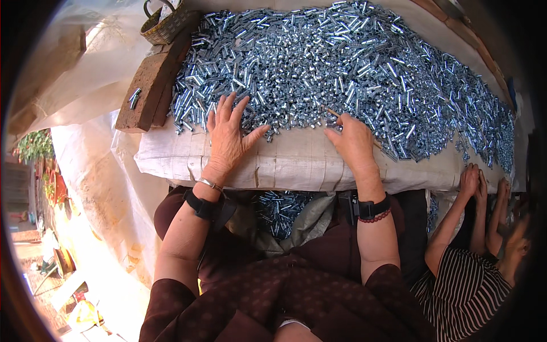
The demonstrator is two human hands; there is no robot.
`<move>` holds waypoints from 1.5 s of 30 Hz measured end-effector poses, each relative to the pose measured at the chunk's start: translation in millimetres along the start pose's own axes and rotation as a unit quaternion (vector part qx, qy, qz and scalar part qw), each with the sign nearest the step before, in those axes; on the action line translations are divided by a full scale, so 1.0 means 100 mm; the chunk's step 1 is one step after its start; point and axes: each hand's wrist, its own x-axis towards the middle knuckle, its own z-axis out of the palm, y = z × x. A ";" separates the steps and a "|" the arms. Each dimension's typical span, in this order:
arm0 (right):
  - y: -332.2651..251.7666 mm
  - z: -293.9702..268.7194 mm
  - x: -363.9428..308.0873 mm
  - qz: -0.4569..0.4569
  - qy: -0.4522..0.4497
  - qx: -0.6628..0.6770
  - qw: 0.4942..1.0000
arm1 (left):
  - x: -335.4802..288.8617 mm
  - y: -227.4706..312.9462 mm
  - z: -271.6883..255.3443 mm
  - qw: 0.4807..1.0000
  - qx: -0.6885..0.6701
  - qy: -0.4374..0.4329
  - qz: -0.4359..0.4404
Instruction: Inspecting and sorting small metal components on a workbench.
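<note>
A wide heap of small shiny metal tubes [296, 68], short and long mixed, covers the table. The table wears a pale woven sheet [273, 165] whose near strip shows in front of the heap. My left hand [229, 134] lies with fingers spread, its fingertips at the heap's near edge and nothing held. To its right, my right hand [353, 139] is closed around a thin wooden stick [333, 112]. One end of the stick points into the tubes; the other shows past the hand's right side. Part of the stick is hidden by the hand.
Reddish-brown blocks [142, 94] border the heap on the left, with a couple of tubes on top. A woven basket [162, 25] stands behind them. Below the table edge, an open sack [305, 222] holds more tubes. Co-workers' hands [472, 181] are at the right edge.
</note>
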 end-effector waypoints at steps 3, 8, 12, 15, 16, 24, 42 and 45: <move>-0.12 0.24 0.09 -0.045 0.043 0.068 0.996 | -0.03 0.08 0.04 0.998 0.010 -0.045 0.038; -0.46 0.38 0.13 -0.063 -0.009 0.227 0.972 | -0.05 0.02 0.15 0.998 0.030 -0.036 0.033; -0.61 0.33 0.13 -0.081 0.055 0.222 0.970 | -0.08 -0.06 0.12 1.000 -0.012 -0.012 0.011; -0.57 0.28 0.13 -0.085 0.047 0.217 0.971 | -0.07 -0.08 0.06 0.998 -0.054 0.016 -0.005; -0.57 0.26 0.12 -0.084 0.045 0.215 0.972 | -0.08 -0.10 0.04 0.996 -0.079 0.021 -0.018; -0.61 0.29 -0.05 -0.125 -0.037 0.138 0.982 | -0.18 -0.06 -0.01 0.995 -0.090 0.025 -0.024; -0.62 0.39 -0.14 -0.132 0.056 0.149 0.978 | -0.23 -0.07 -0.19 0.972 -0.197 -0.032 -0.125; -0.61 0.38 -0.11 -0.105 0.054 0.137 0.983 | -0.27 -0.11 -0.16 0.990 -0.130 -0.028 -0.050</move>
